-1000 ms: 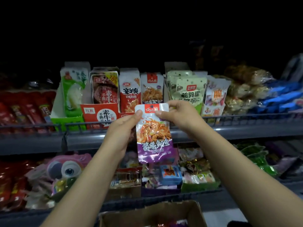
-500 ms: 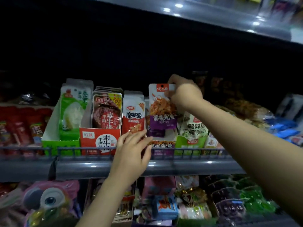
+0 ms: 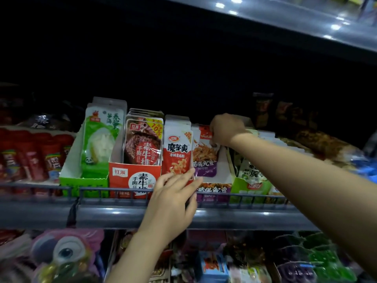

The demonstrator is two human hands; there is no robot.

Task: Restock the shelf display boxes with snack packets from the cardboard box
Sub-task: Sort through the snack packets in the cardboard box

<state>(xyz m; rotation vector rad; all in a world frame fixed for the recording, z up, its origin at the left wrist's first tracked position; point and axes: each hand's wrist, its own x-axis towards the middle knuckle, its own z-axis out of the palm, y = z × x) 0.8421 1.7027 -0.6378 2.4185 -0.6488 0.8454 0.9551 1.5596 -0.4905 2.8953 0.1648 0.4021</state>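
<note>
Where the grey metal shelf ran across the dim aisle behind its low wire rail, a row of open display boxes stood side by side, and a second shelf edge above caught spots of ceiling light while the space between lay almost black. A green box with pale green packets stood at the left, then a red box of dark red packets, then red-and-white packets, then the purple display box, with a green box of white packets beyond it. The right hand reached over the top of the purple display box, its grip clenched on the upper edge of the orange-and-purple snack packet, which stood upright inside that box at the front of its stack. The left hand lay released, fingers straight and slightly spread, its fingertips touching the lower front of the red-and-white packets just beside the purple box. Below, a lower shelf held a pink plush toy and blurred mixed packets.
</note>
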